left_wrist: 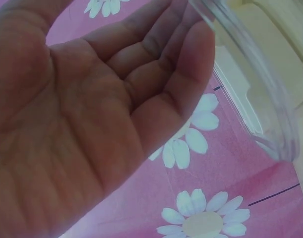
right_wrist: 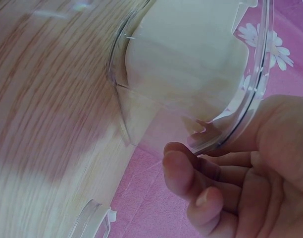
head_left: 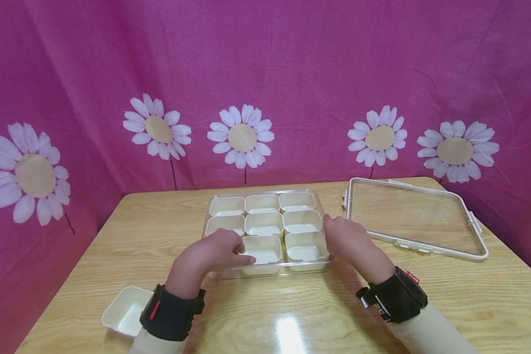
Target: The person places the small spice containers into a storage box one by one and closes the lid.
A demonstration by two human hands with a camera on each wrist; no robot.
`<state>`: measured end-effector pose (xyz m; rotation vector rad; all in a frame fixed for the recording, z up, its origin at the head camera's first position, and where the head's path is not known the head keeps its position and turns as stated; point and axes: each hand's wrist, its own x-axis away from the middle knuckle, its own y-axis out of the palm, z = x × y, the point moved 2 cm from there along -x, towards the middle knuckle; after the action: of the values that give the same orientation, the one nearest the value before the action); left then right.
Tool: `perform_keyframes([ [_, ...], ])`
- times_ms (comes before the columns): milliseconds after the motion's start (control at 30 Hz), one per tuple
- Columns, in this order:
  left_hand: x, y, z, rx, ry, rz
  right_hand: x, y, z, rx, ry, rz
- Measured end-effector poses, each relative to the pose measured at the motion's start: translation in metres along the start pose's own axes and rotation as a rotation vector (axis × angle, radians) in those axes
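A clear plastic box holds several cream cups, such as the front middle cup and the front right cup. My left hand is over the box's front left corner, thumb and index finger apart beside the front middle cup. It hides that corner. In the left wrist view, the bent fingers meet the clear rim; their tips are partly out of sight. My right hand grips the right wall of the box, with the fingertips curled at its rim.
A loose cream cup stands at the table's front left, partly behind the left wrist. On the right lies a clear lid with a cream frame and side clips. The wooden table meets a pink flowered cloth.
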<state>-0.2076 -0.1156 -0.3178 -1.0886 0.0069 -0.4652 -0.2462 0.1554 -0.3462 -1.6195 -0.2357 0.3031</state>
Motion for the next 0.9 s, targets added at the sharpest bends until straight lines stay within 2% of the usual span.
perform_keyframes([
  [400, -0.0021, 0.0029, 0.0042, -0.019, 0.085, 0.017, 0.0003, -0.0003, -0.0004, -0.008, 0.001, 0.011],
  [900, -0.0042, 0.0047, 0.0046, -0.020, 0.115, 0.021, 0.0003, -0.0001, -0.0015, -0.002, -0.004, 0.015],
])
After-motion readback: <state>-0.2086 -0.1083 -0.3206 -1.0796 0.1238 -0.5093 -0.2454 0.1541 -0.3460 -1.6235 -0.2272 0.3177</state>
